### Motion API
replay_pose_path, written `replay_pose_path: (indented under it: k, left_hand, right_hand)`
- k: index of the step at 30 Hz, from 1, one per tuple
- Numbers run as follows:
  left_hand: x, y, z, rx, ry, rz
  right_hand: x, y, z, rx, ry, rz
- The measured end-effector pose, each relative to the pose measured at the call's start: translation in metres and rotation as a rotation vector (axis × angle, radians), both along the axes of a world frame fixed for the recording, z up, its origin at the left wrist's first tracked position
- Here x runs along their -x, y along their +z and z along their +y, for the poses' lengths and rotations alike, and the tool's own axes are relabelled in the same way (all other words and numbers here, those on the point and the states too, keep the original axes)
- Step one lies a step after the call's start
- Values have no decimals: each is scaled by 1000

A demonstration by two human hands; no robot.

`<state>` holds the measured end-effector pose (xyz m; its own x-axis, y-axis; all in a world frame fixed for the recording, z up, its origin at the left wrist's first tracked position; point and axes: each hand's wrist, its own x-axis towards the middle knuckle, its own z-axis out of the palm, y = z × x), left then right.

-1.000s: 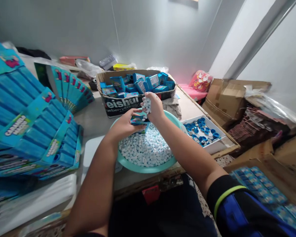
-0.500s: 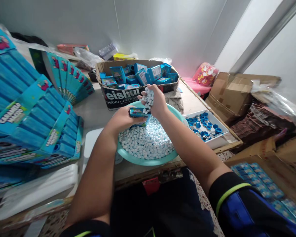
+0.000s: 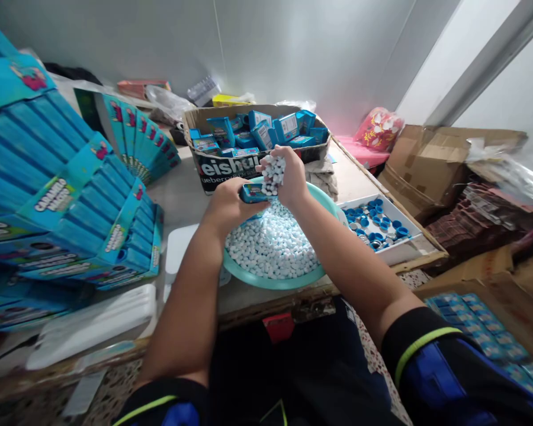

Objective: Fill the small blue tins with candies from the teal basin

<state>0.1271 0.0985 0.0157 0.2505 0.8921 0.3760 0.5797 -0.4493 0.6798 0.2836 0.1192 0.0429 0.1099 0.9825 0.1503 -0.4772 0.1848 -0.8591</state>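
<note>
My left hand is closed around a small blue candy box, held tilted over a light green basin. White and pale blue candies fill the basin in a heap. My right hand is cupped around a handful of the same candies, right beside the blue box. Some of those candies touch the end of the box. Whether any drop inside cannot be made out.
Behind the basin, a cardboard box holds several blue candy boxes. A white tray with blue caps stands to the right. Stacked blue display cartons rise at the left. An open cardboard carton with blue packs sits lower right.
The whole view has shifted, so the scene sits slightly further right. The right hand's candies are now closer against the end of the blue box, which looks more level.
</note>
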Motion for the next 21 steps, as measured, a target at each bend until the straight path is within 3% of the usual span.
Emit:
replay_pose_path:
  k: [4, 9, 14, 21]
  left_hand:
    - [2, -4, 3, 38, -36, -85]
    - [5, -5, 6, 69, -43, -114]
    - [7, -7, 4, 89, -16, -123]
    - [11, -9, 3, 158, -42, -199]
  right_hand:
    - [2, -3, -1, -104, 6, 55]
    - [8, -5, -6, -67, -11, -34]
    - [7, -7, -5, -71, -13, 9]
    - [5, -8, -2, -58, 97, 64]
